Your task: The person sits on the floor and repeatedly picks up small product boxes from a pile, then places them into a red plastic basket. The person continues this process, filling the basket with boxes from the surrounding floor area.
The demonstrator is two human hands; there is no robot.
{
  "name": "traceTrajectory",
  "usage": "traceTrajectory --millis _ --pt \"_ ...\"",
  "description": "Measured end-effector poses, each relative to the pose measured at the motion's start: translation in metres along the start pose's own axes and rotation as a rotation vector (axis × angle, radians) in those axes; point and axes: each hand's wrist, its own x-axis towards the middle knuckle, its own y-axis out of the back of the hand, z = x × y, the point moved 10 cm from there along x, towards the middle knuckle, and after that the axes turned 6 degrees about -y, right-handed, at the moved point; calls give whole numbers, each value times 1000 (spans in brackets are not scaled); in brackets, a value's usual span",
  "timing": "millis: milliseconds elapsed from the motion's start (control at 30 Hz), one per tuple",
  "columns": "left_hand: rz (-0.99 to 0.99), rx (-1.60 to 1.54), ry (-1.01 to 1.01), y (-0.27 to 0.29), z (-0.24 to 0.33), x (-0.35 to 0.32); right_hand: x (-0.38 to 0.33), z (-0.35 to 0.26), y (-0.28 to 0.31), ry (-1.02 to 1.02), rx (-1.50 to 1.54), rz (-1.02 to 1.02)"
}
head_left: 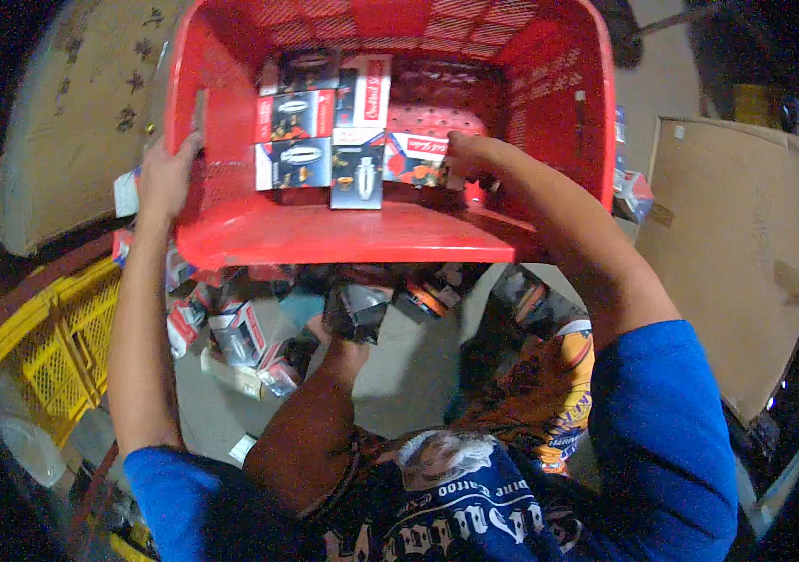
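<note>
Bare forearms (141, 337) run back from the grips of the bare left hand (168, 176) and bare right hand (468, 161) to loose, bright-blue short sleeves (666, 412). Nearer the wearer than either grip, the T-shirt (530, 478) has a navy front with a pale, rounded graphic (446, 461) and white blackletter print (437, 541). Below the right grip, yellow-orange cloth (575, 389) with dark lettering resembles a shorts leg.

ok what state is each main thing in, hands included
basket: open, partly filled
basket boxes: look closed, set together
floor boxes: scattered
right carton: looks closed
yellow crate: contents unseen
left hand: gripping the basket at left
right hand: at a white-red box, grip unclear
</note>
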Motion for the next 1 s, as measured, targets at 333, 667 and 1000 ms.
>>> traceTrajectory --millis 333,667,1000 --pt "38 12 -35 4 2 3 -252 206 220 25 444 1320" --pt "-21 -45 45 -2 1 0 -121 327 19 -737 216 860" --pt "40 -95 6 1 -1 -2 -379 252 143 41 704 1360"
